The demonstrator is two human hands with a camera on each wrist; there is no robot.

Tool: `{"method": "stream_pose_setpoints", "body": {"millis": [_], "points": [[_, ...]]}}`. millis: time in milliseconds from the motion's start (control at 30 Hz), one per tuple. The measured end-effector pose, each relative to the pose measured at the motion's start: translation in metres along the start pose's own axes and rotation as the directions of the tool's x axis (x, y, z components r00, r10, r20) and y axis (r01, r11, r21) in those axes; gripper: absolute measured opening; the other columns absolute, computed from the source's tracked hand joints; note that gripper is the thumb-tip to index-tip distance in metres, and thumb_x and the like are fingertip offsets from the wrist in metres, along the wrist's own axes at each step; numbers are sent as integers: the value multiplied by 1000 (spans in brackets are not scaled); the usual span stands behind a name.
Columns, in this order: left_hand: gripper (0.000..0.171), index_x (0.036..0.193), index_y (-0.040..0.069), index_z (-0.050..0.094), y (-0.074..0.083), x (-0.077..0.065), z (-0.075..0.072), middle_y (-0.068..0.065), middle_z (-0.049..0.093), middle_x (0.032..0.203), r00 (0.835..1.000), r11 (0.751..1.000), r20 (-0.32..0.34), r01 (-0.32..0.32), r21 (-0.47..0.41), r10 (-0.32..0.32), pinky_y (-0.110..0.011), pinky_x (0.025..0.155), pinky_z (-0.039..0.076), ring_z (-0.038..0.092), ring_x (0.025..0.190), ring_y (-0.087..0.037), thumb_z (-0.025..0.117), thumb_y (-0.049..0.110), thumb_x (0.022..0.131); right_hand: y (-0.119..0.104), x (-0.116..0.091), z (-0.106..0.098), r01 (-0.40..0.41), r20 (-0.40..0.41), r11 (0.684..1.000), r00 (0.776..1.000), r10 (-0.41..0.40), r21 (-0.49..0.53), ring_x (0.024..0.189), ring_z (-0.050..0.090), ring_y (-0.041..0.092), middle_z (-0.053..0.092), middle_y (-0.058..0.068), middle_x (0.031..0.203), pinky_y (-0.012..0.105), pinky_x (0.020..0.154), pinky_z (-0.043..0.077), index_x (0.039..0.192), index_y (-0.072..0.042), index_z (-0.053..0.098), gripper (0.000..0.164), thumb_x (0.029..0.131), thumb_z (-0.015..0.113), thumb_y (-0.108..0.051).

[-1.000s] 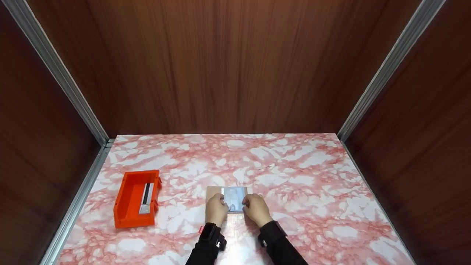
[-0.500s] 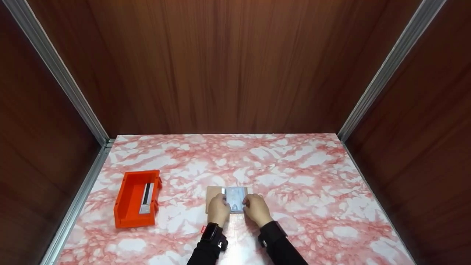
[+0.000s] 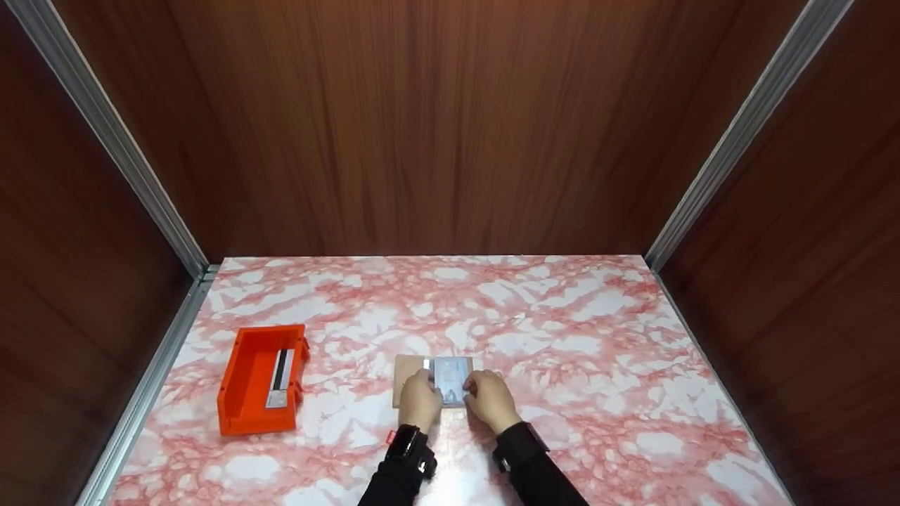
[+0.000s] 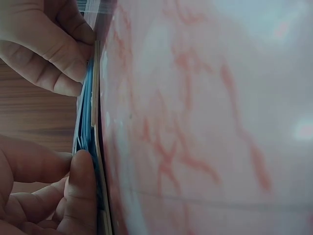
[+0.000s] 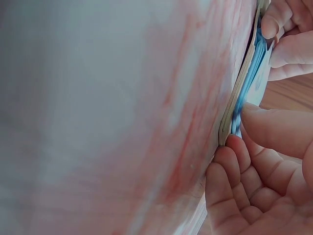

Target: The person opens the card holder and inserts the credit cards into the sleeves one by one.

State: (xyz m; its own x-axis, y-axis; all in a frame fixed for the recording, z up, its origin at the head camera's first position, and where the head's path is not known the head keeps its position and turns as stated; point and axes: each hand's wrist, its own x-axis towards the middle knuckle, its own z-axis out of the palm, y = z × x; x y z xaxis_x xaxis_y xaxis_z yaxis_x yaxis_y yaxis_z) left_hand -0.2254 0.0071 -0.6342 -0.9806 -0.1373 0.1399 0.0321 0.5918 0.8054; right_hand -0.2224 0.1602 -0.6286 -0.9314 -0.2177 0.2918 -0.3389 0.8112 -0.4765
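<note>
A small open card holder (image 3: 408, 369) with a tan cover and clear bluish sleeves (image 4: 86, 110) lies on the table in front of me. My left hand (image 3: 420, 399) pinches a pale card (image 5: 259, 83) at the left side of the sleeves, between thumb and fingers. How far the card sits within a sleeve is hidden. At the right edge my right hand (image 3: 491, 400) grips the holder, its thumb on the sleeves and curled fingers at the cover. In the right wrist view the blue layers fan slightly apart from the tan cover.
An orange bin (image 3: 247, 379) stands to the left on the red-and-white marbled table (image 3: 562, 351). Inside it, along the right wall, is a silvery card (image 3: 279, 379) with a black stripe. Dark wood panels (image 3: 422, 126) enclose the back and sides.
My left hand has shifted slightly right, toward the right hand, with the pale card edge. The right hand, the holder's cover and the orange bin have stayed in place.
</note>
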Motion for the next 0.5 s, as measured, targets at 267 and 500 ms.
{"method": "stream_pose_setpoints", "body": {"millis": [267, 500], "points": [[24, 100, -6, 65, -2, 1, 2, -15, 64, 84, 1000, 1000, 18, -10, 4, 10, -48, 79, 52, 64, 83, -35, 66, -6, 76, 0, 1, 1, -27, 6, 1000, 1000, 27, 7, 72, 55, 23, 57, 2, 73, 38, 70, 46, 81, -5, 63, 20, 69, 77, 3], [23, 98, -7, 66, -1, 1, 1, -13, 63, 80, 999, 999, 7, -35, 7, 35, -49, 76, 52, 63, 80, -34, 68, -6, 75, 1, 2, 1, -27, 9, 1000, 1000, 27, 9, 72, 55, 23, 57, 2, 72, 39, 71, 45, 81, -5, 63, 19, 70, 76, 2]]}}
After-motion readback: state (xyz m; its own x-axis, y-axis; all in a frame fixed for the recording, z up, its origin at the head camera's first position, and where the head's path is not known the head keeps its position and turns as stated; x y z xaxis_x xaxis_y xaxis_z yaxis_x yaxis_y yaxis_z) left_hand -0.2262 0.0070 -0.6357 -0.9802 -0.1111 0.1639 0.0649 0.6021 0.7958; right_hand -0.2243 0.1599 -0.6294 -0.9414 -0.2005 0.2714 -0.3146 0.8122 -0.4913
